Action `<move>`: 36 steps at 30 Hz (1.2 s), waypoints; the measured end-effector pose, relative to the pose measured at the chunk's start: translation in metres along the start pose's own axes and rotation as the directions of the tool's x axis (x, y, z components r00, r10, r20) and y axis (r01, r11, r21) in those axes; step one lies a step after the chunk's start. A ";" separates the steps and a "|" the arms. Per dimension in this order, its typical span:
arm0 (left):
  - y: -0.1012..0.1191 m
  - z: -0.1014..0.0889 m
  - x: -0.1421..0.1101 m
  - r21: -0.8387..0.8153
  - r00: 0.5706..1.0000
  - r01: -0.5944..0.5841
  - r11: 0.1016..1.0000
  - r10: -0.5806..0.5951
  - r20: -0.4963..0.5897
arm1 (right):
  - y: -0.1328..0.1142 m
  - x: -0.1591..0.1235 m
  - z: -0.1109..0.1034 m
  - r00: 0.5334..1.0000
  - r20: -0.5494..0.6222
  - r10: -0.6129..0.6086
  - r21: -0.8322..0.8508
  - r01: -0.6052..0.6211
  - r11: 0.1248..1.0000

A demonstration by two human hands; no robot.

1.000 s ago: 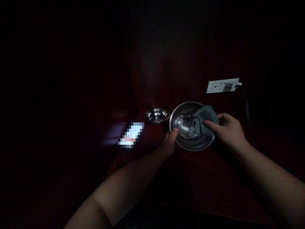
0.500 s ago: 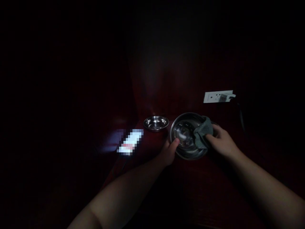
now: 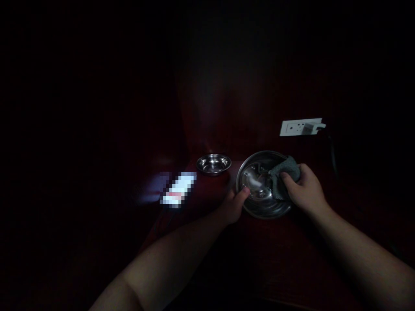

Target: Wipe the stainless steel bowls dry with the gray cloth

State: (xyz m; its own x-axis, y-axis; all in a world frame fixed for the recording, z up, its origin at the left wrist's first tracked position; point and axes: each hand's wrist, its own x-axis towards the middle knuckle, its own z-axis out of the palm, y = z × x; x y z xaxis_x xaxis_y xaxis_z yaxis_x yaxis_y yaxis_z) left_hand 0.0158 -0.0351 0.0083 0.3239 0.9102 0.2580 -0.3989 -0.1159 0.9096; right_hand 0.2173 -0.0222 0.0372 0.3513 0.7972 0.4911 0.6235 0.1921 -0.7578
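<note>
A large steel bowl (image 3: 259,203) rests tilted on a dark red wooden table (image 3: 285,255). My left hand (image 3: 235,205) grips the bowl's near left rim, thumb over the edge. My right hand (image 3: 304,190) is closed on a grey-green cloth (image 3: 282,179), pressing it against the inside of the bowl's right wall. The room is very dark and much is hidden.
A smaller steel bowl (image 3: 213,163) stands to the left of the large one. A bright, blurred rectangular object (image 3: 179,189) lies further left. A white wall socket (image 3: 300,127) with a plug and dark cable sits on the wall at the right.
The cloth has bunched up and moved from the bowl's upper right toward its right wall. The bowl and both hands shifted slightly within the view.
</note>
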 end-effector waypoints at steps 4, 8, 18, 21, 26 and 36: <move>-0.001 0.000 0.000 0.016 1.000 0.003 1.000 -0.002 -0.008 | 0.000 0.000 -0.001 1.000 0.005 0.006 0.024 -0.006 1.000; -0.001 -0.001 0.000 0.010 0.999 0.016 1.000 -0.015 -0.031 | 0.002 0.002 -0.001 1.000 0.020 0.012 0.059 -0.013 0.998; -0.009 -0.004 0.006 -0.065 0.992 -0.007 0.998 -0.001 -0.126 | 0.000 -0.002 0.001 0.986 0.164 0.023 0.226 -0.060 0.972; -0.008 -0.004 0.007 -0.060 0.991 -0.032 0.998 0.023 -0.133 | 0.003 -0.002 0.005 0.973 0.226 0.034 0.170 -0.073 0.983; -0.005 -0.004 0.005 -0.046 0.998 -0.033 0.998 0.031 -0.046 | 0.010 0.003 0.006 0.981 0.193 0.013 0.110 -0.035 0.993; 0.004 -0.003 -0.002 -0.002 0.973 0.198 0.980 -0.196 0.119 | -0.002 0.005 -0.009 1.000 0.006 0.028 -0.010 -0.028 1.000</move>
State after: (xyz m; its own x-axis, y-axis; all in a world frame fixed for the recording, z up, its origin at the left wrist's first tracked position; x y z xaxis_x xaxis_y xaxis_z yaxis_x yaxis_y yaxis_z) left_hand 0.0108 -0.0361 0.0099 0.4953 0.8616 0.1113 -0.3287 0.0673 0.9420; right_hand 0.2237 -0.0239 0.0451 0.3647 0.8056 0.4669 0.6204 0.1637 -0.7670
